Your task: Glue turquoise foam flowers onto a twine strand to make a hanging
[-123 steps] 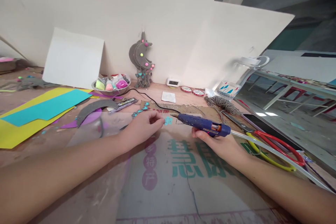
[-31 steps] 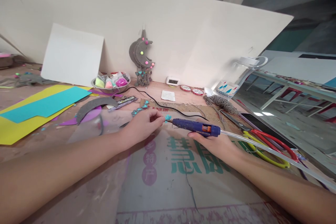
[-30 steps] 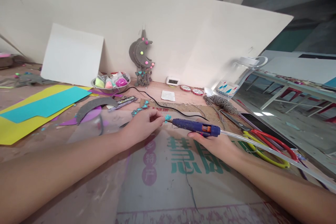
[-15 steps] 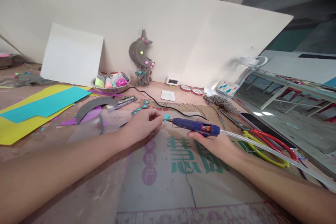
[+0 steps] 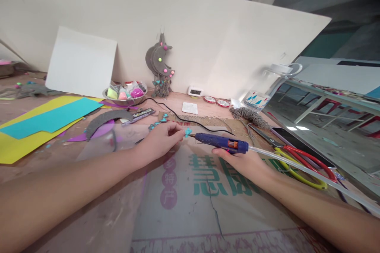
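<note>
My left hand point(image 5: 162, 139) pinches a small turquoise piece point(image 5: 188, 131) between thumb and fingertips; its exact shape is too small to make out. My right hand point(image 5: 240, 163) is wrapped round a blue hot glue gun point(image 5: 221, 142), which points left. The gun's nozzle meets or nearly meets the turquoise piece. A long clear glue stick point(image 5: 285, 161) sticks out of the gun's back. Just behind my left hand lie turquoise and grey cut-out pieces point(image 5: 162, 118). Both hands are over a printed plastic sheet point(image 5: 178, 221).
Scissors point(image 5: 305, 166) and a phone point(image 5: 299, 144) lie at the right, near grey yarn point(image 5: 247, 115) and a clear jug point(image 5: 264, 87). A black cord point(image 5: 175, 115) crosses behind the hands. Coloured sheets point(image 5: 50, 120) and a bowl point(image 5: 107, 97) are at left. A grey moon ornament point(image 5: 160, 61) hangs on the wall.
</note>
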